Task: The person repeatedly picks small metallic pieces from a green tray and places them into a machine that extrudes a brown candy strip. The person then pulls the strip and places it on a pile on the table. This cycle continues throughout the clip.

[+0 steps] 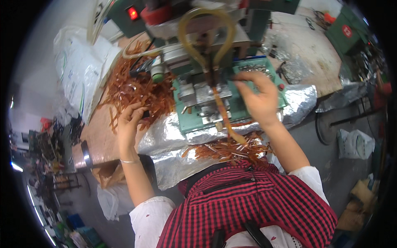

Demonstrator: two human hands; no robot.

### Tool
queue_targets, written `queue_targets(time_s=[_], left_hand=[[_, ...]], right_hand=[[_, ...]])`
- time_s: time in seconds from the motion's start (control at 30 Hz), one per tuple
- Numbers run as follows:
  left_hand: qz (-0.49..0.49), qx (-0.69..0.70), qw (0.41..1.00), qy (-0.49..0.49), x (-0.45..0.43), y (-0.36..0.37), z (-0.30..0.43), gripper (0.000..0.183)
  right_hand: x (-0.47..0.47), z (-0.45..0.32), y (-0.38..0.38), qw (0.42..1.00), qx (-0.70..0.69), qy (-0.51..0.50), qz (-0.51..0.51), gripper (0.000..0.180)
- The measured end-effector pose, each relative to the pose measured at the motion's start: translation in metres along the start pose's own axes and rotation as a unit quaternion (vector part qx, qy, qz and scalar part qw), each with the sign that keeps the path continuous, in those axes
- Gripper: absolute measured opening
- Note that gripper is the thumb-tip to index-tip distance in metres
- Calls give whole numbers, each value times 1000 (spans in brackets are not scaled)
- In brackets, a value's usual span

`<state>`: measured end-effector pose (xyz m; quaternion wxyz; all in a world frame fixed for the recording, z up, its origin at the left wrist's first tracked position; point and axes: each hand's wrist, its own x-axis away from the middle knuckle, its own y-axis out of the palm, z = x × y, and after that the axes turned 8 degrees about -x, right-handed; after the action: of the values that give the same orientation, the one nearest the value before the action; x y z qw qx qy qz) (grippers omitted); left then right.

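My left hand is at the near left edge of a heap of orange-brown strips, fingers bent. A small dark object shows by its fingertips; whether they grip it is unclear. My right hand, blurred, reaches over the green base of a bench machine, beside a green tray of small metal parts. Its thumb and forefinger are close together, and anything between them is too blurred to make out. Between my hands stands the metal fixture. A yellowish tube hangs down in front of it.
More strips lie on silvery sheeting before my lap. Overhead are a yellow tube loop and a lit red switch. A white plastic sack stands at left. Clear plastic bags lie right of the tray.
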<state>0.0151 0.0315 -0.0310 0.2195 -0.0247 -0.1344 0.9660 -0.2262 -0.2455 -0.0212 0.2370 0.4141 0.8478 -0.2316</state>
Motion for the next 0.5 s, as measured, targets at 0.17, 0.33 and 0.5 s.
queue_targets(time_s=[0.17,0.33,0.5], left_hand=[[148,-30,985,82,19,40,-4,16],[107,52,947,299,59,77,45,7],[49,-198,790,578,82,84,68,26]], right_hand=[[1,1,49,979,-172,88,71,26],[3,-14,52,940,-292,158,84,40],[-2,-47,47,926,-325,184,57,49]])
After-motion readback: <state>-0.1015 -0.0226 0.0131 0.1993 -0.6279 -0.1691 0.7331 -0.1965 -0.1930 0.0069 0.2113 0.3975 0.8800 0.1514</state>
